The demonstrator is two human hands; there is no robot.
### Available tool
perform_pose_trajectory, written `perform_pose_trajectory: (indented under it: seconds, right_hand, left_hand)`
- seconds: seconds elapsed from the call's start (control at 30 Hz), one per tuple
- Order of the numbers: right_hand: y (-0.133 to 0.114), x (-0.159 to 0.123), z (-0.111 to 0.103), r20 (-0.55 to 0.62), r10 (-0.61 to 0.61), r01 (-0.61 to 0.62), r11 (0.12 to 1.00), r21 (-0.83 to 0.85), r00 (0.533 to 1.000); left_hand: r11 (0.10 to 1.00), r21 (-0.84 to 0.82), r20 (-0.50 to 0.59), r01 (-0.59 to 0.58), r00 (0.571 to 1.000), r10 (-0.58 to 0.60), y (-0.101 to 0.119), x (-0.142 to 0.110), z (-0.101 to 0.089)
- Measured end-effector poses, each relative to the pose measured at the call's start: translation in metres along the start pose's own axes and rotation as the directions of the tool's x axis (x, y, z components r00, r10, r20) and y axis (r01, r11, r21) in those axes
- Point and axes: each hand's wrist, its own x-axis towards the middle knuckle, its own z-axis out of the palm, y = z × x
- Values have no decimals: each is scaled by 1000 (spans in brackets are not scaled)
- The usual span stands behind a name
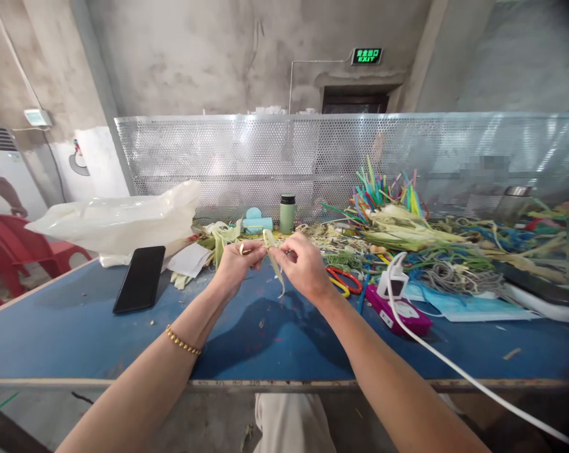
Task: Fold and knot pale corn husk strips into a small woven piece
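Note:
Above the blue table [171, 343] my two hands meet, both with fingers closed. A pale green-yellow strip of corn husk [276, 272] hangs between them, its thin tip curling downward. My left hand [237, 265] pinches part of the husk near the fold, and a short pale end shows by its thumb. My right hand [306, 264] grips the strip from the other side with thumb and forefinger. The fingertips partly hide where the strip bends. Loose corn husks [221, 239] lie just behind my left hand.
A black phone [139, 280] and a plastic bag [119, 217] lie left. Behind stands a green bottle [287, 215]. To the right are scissors [353, 280], a purple power socket [400, 314] with a white cable, a blue mask [483, 307] and heaped husks [402, 228].

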Motion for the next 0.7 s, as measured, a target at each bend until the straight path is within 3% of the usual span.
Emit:
perform_pose_trajectory:
  seconds: [0.07, 0.13, 0.2, 0.43, 0.7]
  right_hand:
    - [-1, 1, -3, 10, 137, -137, 983, 125, 990]
    - [-1, 2, -5, 171, 270, -310, 909, 280, 947]
    - [-2, 1, -4, 316, 308, -416, 830, 372, 897]
    - [-4, 0, -3, 311, 304, -421, 789, 448, 901]
    - [5, 0, 0, 295, 296, -404, 802, 439, 908]
  left_hand:
    - [998, 57, 6, -20, 1000, 20, 2, 0, 0]
    - [995, 95, 66, -19, 998, 13, 4, -1, 1]
    - [992, 125, 119, -15, 993, 0, 6, -3, 2]
    - [987, 150, 132, -51, 991, 31, 8, -4, 3]
    - [984, 169, 185, -52, 982, 20, 5, -4, 3]
